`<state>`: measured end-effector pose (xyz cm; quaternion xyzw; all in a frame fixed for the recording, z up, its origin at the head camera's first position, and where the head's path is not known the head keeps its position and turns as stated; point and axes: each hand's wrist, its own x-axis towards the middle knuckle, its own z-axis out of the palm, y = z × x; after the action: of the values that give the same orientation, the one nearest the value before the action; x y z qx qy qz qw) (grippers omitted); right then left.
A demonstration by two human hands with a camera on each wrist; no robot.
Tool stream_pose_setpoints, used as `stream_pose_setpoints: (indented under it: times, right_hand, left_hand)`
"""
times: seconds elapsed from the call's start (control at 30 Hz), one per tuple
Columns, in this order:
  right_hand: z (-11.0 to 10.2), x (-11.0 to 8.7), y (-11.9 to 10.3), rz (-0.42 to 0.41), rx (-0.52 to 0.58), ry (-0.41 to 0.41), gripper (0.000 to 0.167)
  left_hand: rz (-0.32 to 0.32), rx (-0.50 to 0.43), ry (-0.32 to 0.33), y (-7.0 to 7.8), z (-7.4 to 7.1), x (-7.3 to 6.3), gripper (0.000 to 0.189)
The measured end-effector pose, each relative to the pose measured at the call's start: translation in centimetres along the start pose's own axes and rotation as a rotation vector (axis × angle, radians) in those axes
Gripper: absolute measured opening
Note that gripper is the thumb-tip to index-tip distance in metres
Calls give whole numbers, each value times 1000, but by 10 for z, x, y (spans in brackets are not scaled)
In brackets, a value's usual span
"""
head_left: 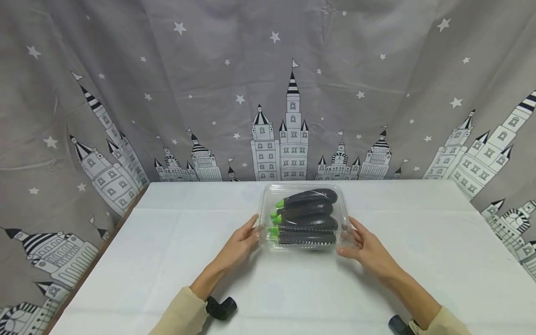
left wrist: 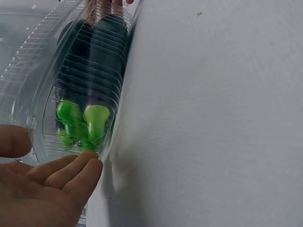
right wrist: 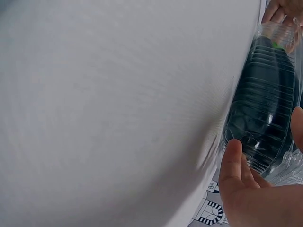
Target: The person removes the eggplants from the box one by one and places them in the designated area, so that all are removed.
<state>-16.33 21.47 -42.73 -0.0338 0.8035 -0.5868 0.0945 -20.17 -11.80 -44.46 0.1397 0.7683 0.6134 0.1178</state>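
A clear plastic clamshell box (head_left: pixel 307 186) lies near the back of the white table, with several dark eggplants (head_left: pixel 310 208) side by side in it. Their bright green stems (left wrist: pixel 96 118) point toward my left hand. My left hand (head_left: pixel 239 244) is at the box's left side, its nearly straight fingers touching the lower wall and its thumb beside the rim. At the right end, my right hand (head_left: pixel 370 249) touches the wall with extended fingers, the thumb apart from them near the lid side. The lid lies over the eggplants; whether it is latched I cannot tell.
A white cloth covers the table (head_left: pixel 293 298). Behind it hangs a grey curtain (head_left: pixel 251 70) printed with castles and stars. Black devices (head_left: pixel 222 308) sit at both wrists, by the beige sleeves (head_left: pixel 182 314).
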Motion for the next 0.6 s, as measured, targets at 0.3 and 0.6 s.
stream_pose_setpoints:
  times: [0.3,0.6]
  right_hand:
    - [-1,-1,1,2,60,-31,97]
    - [0,-2,2,16,81,-27,96]
  left_hand:
    - [-53,-51,-77,-2,-7,1,76]
    - [-89,-34,-121,2,-7,-1,88]
